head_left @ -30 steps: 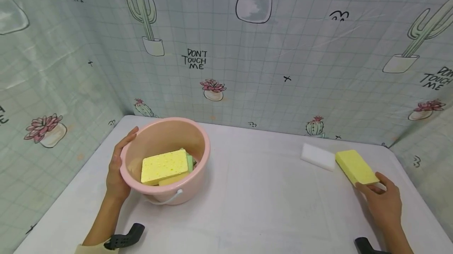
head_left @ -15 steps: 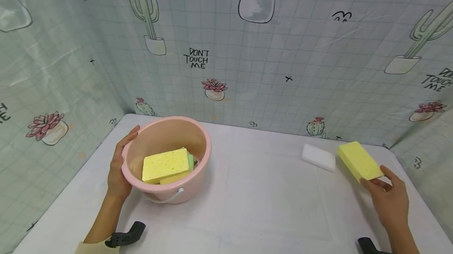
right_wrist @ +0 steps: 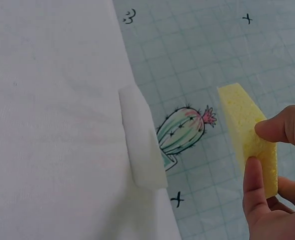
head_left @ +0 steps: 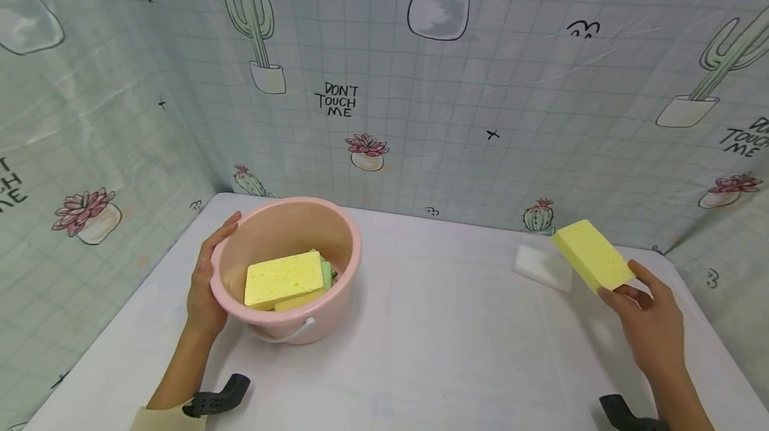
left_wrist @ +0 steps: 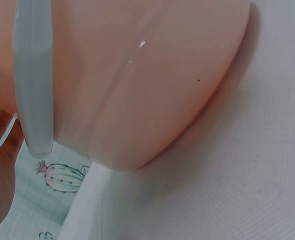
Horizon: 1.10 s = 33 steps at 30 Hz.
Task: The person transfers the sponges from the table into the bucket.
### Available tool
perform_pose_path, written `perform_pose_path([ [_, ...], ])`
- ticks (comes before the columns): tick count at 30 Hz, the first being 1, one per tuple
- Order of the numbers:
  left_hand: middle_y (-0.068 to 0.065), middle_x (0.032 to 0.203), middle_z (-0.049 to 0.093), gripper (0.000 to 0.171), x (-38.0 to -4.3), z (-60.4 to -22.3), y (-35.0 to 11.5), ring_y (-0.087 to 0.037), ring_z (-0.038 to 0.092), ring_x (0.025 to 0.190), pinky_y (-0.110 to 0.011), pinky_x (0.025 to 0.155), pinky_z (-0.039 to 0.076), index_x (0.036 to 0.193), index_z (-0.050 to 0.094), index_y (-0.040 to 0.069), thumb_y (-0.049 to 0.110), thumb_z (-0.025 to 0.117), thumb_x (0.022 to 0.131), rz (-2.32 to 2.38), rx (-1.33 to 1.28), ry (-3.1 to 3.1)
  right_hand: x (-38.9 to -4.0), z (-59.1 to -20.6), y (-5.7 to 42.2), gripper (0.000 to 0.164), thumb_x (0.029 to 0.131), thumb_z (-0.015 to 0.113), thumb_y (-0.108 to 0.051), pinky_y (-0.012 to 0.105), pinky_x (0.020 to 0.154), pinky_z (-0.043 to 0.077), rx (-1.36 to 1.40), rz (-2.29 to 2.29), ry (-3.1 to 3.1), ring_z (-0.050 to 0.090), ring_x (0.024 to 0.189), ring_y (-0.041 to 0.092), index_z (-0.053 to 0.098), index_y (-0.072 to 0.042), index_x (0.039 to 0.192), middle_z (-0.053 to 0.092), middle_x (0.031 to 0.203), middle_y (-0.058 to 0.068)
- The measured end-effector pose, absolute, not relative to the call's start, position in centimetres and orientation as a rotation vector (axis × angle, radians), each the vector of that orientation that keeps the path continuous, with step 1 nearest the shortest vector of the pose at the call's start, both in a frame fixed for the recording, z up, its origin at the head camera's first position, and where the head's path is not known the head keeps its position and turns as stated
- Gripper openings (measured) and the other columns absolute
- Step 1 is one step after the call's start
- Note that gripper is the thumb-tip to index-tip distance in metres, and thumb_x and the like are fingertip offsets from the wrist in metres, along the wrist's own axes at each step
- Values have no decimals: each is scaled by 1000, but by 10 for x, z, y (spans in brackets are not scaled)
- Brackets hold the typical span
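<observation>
In the head view, my left hand [head_left: 205, 284] lies along the outer left side of a pink bucket [head_left: 336, 311], its fingers reaching up beside the rim. Inside the bucket a yellow sponge [head_left: 285, 277] lies on another yellow one, and a green piece [head_left: 327, 273] shows behind them. My right hand [head_left: 651, 314] pinches a yellow sponge [head_left: 591, 254] by its near end, raised over the right of the table. The right wrist view shows the thumb and fingers on opposite faces of this sponge [right_wrist: 232, 112]. A white sponge block [head_left: 543, 267] lies behind and left of it.
A white cloth covers the table [head_left: 456, 351]. Behind and at both sides hangs a curtain [head_left: 384, 84] printed with cacti. The bucket's pale handle [left_wrist: 35, 75] hangs down its near side. Black straps and mounts [head_left: 219, 396] sit at the wrists.
The right hand has lifted the yellow sponge off the table, first slightly right, then back left and higher, so it now overlaps the white block's edge. Left hand and bucket stay put.
</observation>
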<state>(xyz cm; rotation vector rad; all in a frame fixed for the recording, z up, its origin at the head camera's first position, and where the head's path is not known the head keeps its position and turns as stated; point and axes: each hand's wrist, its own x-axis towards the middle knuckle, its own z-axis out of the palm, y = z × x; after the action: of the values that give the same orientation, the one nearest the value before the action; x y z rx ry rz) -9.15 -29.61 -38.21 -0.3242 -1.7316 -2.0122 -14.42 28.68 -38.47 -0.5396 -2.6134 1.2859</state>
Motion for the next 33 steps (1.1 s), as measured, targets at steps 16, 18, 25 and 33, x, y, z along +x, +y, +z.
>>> perform_pose_path([
  [16,-6,154,27,59,-92,-384,-298,-22,23,141,-23,106,31,143,41,8,45,38,97,-2001,-346,-1737,-147,-363,257,72,92,64,-26,9,80,43,-214,1301,-2569,47,107,14,25,-23,152,26,148,13],
  [18,-6,154,27,59,-92,-384,-297,-22,23,141,-23,107,31,142,42,8,45,39,96,-1999,-328,-1739,-148,-360,254,71,92,64,-24,8,80,43,-172,1311,-2559,47,107,13,26,-22,152,27,146,14],
  [25,-6,154,27,59,-91,-384,-298,-21,22,141,-23,107,30,143,41,8,45,38,97,-1986,-344,-1744,-150,-348,238,69,91,65,-16,5,75,43,0,1328,-2521,47,101,4,30,-14,150,32,140,16],
  [33,-6,154,28,58,-91,-386,-299,-21,23,141,-23,106,31,143,41,8,44,37,97,-1972,-345,-1755,-154,-344,221,70,89,67,-11,4,77,42,118,1295,-2505,47,102,3,32,-11,149,36,139,15],
])
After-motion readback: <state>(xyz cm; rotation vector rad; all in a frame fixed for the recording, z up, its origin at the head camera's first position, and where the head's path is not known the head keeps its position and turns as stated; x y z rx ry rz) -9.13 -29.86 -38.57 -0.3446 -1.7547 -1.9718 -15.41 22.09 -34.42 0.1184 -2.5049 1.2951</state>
